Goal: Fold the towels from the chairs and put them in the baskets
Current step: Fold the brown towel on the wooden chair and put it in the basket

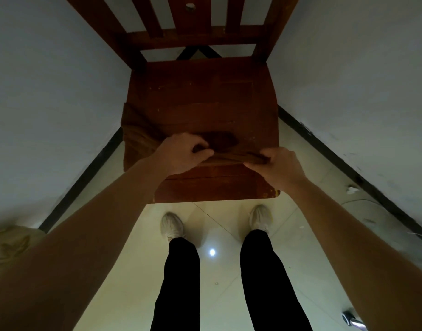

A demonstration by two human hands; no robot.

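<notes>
A brown towel lies on the seat of a red-brown wooden chair and hangs over the seat's left edge. Its colour is close to the wood, so its outline is hard to trace. My left hand pinches a bunched edge of the towel near the seat's middle front. My right hand grips the same stretched edge further right. The towel is pulled taut between both hands. No basket is in view.
The chair stands in a corner between two white walls with dark skirting. My feet in pale shoes stand on the shiny tiled floor just in front of the seat. A pale bundle sits at the left edge; small objects lie at the right.
</notes>
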